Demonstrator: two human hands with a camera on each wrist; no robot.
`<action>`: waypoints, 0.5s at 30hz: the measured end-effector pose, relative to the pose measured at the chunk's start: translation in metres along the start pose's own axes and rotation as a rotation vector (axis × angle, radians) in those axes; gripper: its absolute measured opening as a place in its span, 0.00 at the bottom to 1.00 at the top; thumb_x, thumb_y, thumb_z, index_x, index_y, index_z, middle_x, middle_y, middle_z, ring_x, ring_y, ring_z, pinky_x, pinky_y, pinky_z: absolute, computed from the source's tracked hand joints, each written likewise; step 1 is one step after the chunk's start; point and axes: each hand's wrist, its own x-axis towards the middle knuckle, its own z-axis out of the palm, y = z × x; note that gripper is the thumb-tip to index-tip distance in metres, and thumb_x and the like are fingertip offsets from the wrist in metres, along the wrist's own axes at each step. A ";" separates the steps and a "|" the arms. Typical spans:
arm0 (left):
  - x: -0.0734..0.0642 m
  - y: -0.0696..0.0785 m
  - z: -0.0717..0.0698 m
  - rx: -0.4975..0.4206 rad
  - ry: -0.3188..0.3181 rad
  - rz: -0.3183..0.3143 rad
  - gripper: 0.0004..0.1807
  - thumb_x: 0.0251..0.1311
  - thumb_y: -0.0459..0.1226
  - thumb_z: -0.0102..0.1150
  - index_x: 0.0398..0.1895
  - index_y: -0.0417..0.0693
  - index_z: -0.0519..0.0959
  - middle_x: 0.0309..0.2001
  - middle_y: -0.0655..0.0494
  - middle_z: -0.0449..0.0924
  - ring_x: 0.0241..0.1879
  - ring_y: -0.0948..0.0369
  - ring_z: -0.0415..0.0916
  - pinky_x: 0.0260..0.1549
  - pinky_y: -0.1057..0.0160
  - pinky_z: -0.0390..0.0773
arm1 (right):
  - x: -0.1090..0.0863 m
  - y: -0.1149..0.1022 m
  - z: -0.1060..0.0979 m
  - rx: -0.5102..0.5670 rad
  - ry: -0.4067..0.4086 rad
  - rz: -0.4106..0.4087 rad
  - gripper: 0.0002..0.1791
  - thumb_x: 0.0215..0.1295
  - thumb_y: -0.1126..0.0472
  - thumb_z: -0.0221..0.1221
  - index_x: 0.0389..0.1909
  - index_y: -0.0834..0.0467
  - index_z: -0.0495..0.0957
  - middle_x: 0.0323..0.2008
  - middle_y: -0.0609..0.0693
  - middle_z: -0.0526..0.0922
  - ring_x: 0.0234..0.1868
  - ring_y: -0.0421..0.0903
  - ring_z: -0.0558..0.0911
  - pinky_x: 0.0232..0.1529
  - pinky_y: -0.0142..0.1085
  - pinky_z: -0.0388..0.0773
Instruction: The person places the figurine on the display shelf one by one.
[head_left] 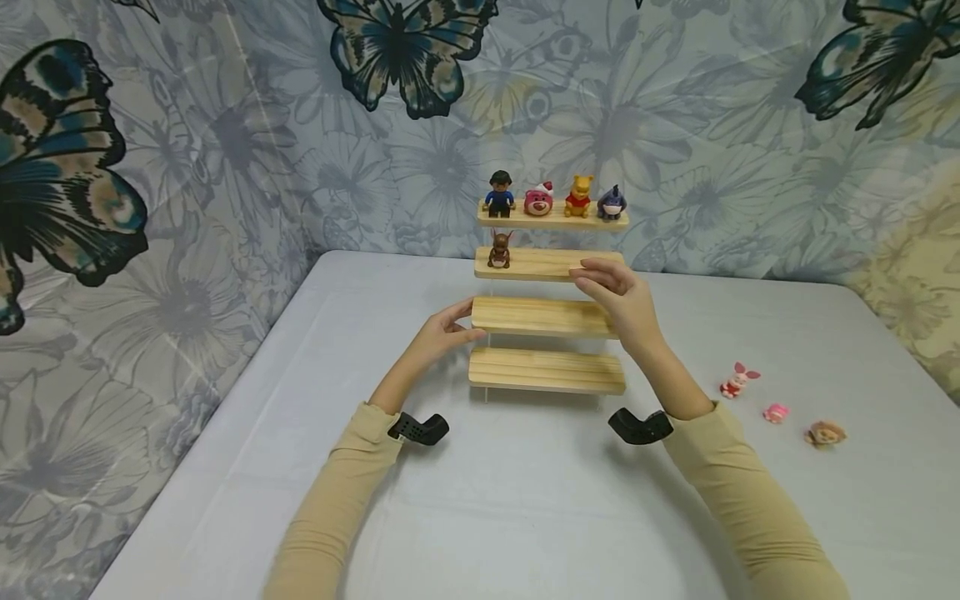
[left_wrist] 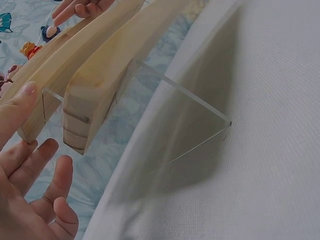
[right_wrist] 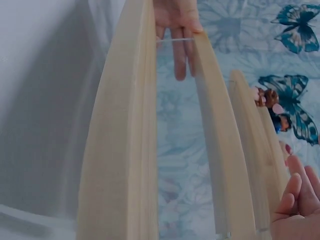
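A stepped wooden display shelf (head_left: 546, 368) has four tiers on clear supports. My left hand (head_left: 442, 333) holds the left end of the second-lowest board (head_left: 543, 317); in the left wrist view its thumb (left_wrist: 20, 107) lies against the board, with the fingers at the other side. Over the right part of the board above is my right hand (head_left: 618, 300), fingers loosely bent, nothing visible in them. On that board's left stands a brown figurine (head_left: 499, 250). Along the top tier are a black-haired figure (head_left: 499, 195), a pink bear (head_left: 538, 199), a yellow bear (head_left: 578, 197) and a blue-grey donkey (head_left: 612, 203).
To the right on the white-covered table (head_left: 480, 517) lie a pink-eared piglet figurine (head_left: 738, 381), a small pink figurine (head_left: 776, 413) and a tan-brown figurine (head_left: 825, 434). Behind the shelf hangs a butterfly-patterned cloth (head_left: 420, 183).
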 end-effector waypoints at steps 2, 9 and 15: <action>-0.002 0.005 0.001 -0.022 0.010 0.005 0.34 0.44 0.39 0.54 0.56 0.44 0.53 0.49 0.50 0.60 0.32 0.57 0.67 0.32 0.59 0.65 | -0.004 -0.019 0.009 0.003 0.016 0.015 0.19 0.50 0.67 0.52 0.46 0.63 0.66 0.40 0.60 0.70 0.41 0.54 0.68 0.39 0.37 0.64; -0.005 0.009 0.002 -0.007 0.015 0.017 0.33 0.45 0.37 0.54 0.56 0.41 0.53 0.49 0.50 0.61 0.32 0.58 0.67 0.33 0.63 0.65 | -0.010 -0.027 0.000 0.041 0.028 0.057 0.19 0.50 0.69 0.52 0.46 0.63 0.66 0.40 0.60 0.70 0.42 0.53 0.68 0.40 0.38 0.63; 0.004 -0.009 0.000 -0.024 0.001 0.011 0.36 0.43 0.44 0.55 0.57 0.49 0.53 0.50 0.54 0.59 0.34 0.58 0.66 0.33 0.59 0.65 | -0.009 0.005 -0.035 -0.032 0.040 0.055 0.20 0.50 0.66 0.52 0.47 0.62 0.65 0.40 0.60 0.70 0.43 0.55 0.66 0.39 0.36 0.63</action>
